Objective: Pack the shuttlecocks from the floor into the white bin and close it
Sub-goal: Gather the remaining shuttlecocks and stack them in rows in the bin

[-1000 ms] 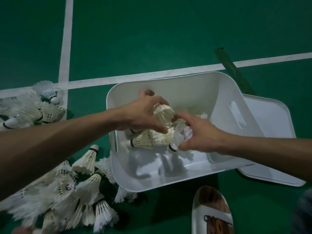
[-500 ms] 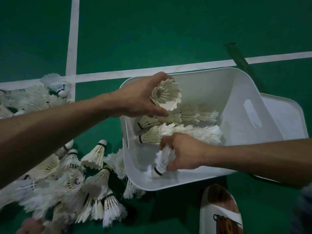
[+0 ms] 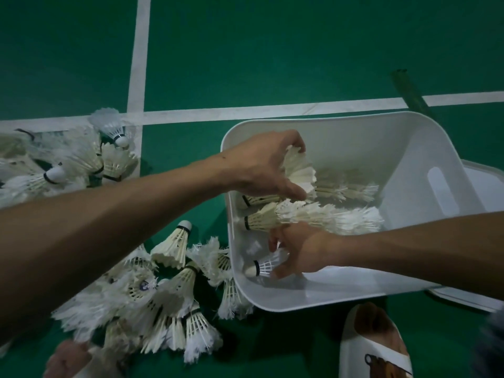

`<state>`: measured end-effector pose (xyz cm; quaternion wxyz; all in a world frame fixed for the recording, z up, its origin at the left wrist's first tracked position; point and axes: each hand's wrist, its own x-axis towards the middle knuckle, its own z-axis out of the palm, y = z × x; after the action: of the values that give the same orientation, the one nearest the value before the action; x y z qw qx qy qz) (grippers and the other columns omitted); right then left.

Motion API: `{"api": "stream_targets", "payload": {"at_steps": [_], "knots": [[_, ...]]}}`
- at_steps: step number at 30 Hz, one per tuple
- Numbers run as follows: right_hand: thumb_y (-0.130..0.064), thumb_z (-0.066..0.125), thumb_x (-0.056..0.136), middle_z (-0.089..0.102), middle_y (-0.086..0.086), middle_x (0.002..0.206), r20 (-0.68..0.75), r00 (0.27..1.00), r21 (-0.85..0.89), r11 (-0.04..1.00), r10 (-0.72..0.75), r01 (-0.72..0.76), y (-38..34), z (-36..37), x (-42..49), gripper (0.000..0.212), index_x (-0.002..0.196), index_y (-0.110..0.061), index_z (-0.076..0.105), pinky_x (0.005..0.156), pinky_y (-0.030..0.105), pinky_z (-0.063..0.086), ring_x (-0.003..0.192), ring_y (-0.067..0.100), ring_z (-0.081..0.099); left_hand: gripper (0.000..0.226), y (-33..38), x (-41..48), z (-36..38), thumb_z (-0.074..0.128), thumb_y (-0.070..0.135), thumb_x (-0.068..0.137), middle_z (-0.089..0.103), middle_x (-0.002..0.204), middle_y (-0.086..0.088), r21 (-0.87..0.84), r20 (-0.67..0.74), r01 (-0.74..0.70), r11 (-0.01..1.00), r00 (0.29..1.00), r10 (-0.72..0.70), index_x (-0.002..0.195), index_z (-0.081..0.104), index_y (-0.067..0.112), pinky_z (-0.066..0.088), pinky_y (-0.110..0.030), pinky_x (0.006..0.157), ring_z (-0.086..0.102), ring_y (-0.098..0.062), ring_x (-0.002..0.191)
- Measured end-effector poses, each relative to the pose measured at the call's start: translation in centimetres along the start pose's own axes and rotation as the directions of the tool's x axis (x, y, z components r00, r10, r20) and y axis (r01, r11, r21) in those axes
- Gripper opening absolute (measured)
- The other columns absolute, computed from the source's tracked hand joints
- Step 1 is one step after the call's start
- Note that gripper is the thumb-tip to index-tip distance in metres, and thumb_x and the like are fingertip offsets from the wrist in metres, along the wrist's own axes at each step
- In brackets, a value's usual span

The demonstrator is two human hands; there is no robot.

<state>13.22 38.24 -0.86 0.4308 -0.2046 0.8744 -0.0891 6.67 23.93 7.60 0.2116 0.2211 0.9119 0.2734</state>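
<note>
- The white bin (image 3: 409, 148) sits right of centre on the green floor (image 3: 272, 50), open, its near rim toward the lower edge.
- The lid (image 3: 485, 186) lies flat under the bin's right side, sticking out at the right edge of the frame.
- The left hand (image 3: 261, 167) reaches in over the bin's left rim from the left; thumb and fingers are curled around the feather skirt of a shuttlecock (image 3: 298, 170), gripping it above the bin's upper-left corner.
- The right hand (image 3: 297, 252) comes in from the right, low inside the bin; its fingers are loosely pinched on the skirt of a second shuttlecock (image 3: 263, 266), whose cork points left and sits close to the bin's near-left corner.
- Between the hands, two stacked rows of shuttlecocks (image 3: 313, 216) lie on their sides in the bin, corks to the left.
- A loose pile (image 3: 152, 296) lies on the floor at lower left, touching the bin's left wall; another pile (image 3: 68, 159) is at the left edge by the white lines (image 3: 139, 64).
- A white slipper (image 3: 373, 347) is at the bottom edge, below the bin.
</note>
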Motion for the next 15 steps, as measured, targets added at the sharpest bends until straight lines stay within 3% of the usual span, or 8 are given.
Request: {"api": "stream_targets", "payload": {"at_steps": [4, 6, 9, 12, 15], "knots": [[-0.043, 0.076, 0.075, 0.062, 0.001, 0.120, -0.041, 0.999, -0.016, 1.000, -0.019, 0.018, 0.7, 0.5, -0.1, 0.051, 0.119, -0.023, 0.060, 0.089, 0.030, 0.048, 0.106, 0.020, 0.058, 0.079, 0.1, -0.2, 0.3, 0.077, 0.044, 0.073, 0.047, 0.139, 0.001, 0.004, 0.026, -0.027, 1.000, 0.999, 0.027, 0.138, 0.034, 0.030, 0.030, -0.021, 0.083, 0.046, -0.014, 0.108], [-0.044, 0.075, 0.076, 0.063, 0.001, 0.120, -0.081, 0.996, -0.040, 0.999, -0.035, 0.032, 0.6, 0.7, -0.3, 0.054, 0.124, -0.024, 0.060, 0.090, 0.029, 0.047, 0.107, 0.021, 0.058, 0.076, 0.2, -0.2, 0.2, 0.076, 0.045, 0.073, 0.044, 0.142, 0.002, 0.022, 0.036, -0.021, 1.000, 0.999, 0.020, 0.137, 0.036, 0.031, 0.029, -0.022, 0.083, 0.046, -0.012, 0.104], [-0.046, 0.075, 0.076, 0.064, 0.001, 0.121, -0.113, 0.992, -0.031, 0.998, -0.056, 0.053, 0.8, 0.8, -0.8, 0.062, 0.131, -0.025, 0.055, 0.092, 0.029, 0.046, 0.112, 0.021, 0.057, 0.073, 0.2, 0.0, 0.2, 0.077, 0.047, 0.071, 0.046, 0.127, -0.001, 0.082, 0.030, 0.014, 0.997, 0.999, -0.016, 0.132, 0.042, 0.027, 0.032, -0.023, 0.079, 0.042, -0.012, 0.094], [-0.046, 0.077, 0.075, 0.062, -0.003, 0.123, -0.153, 0.988, 0.122, 0.992, 0.004, 0.015, 1.6, 0.0, -2.0, 0.058, 0.125, -0.021, 0.059, 0.089, 0.024, 0.046, 0.107, 0.015, 0.059, 0.074, 0.3, 0.1, 0.3, 0.080, 0.044, 0.069, 0.038, 0.111, 0.003, 0.107, 0.035, 0.058, 0.993, 0.997, -0.062, 0.129, 0.042, 0.026, 0.034, -0.024, 0.077, 0.045, -0.016, 0.095], [-0.042, 0.082, 0.070, 0.070, -0.004, 0.100, -0.238, 0.965, 0.376, 0.927, 0.107, -0.010, 2.7, -1.5, -3.4, 0.041, 0.100, -0.016, 0.067, 0.079, 0.026, 0.054, 0.084, 0.014, 0.066, 0.072, 0.4, 0.2, 0.2, 0.081, 0.038, 0.069, 0.044, 0.110, 0.005, 0.124, 0.110, 0.040, 0.992, 0.992, -0.053, 0.127, 0.040, 0.027, 0.035, -0.026, 0.073, 0.047, -0.016, 0.092]]}}
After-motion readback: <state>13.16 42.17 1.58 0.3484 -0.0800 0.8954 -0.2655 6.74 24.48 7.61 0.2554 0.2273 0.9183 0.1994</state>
